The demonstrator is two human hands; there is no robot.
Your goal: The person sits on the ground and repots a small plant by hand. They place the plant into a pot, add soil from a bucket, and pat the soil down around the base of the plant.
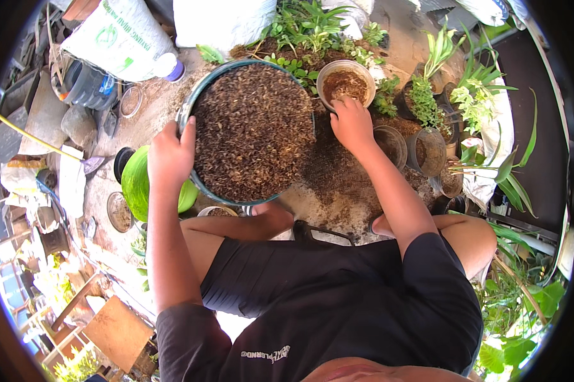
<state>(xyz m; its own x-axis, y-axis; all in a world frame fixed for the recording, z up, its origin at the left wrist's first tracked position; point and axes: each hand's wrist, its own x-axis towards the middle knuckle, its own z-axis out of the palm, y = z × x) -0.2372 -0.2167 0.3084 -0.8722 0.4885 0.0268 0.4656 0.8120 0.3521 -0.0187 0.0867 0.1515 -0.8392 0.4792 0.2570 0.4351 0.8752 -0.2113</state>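
Observation:
A wide green tub [186, 102] stands tilted in front of me, filled with loose brown potting mix [255, 130]. My left hand [172, 153] grips its left rim, the thumb along the edge and the other fingers hidden behind the wall. Just right of the tub is a small pale plant pot [321, 75] with some reddish-brown soil [344, 84] in the bottom. My right hand [352, 122] holds the near rim of this pot, fingertips bent over the edge. Spilled dark soil [330, 165] covers the ground below that hand.
Clear plastic pots [427, 151] lie at the right beside potted seedlings [425, 102]. Uprooted green plants [309, 28] are heaped at the back. A white sack [118, 41] and a purple-capped bottle [169, 67] stand at the back left. A green round object [136, 184] sits by my left forearm.

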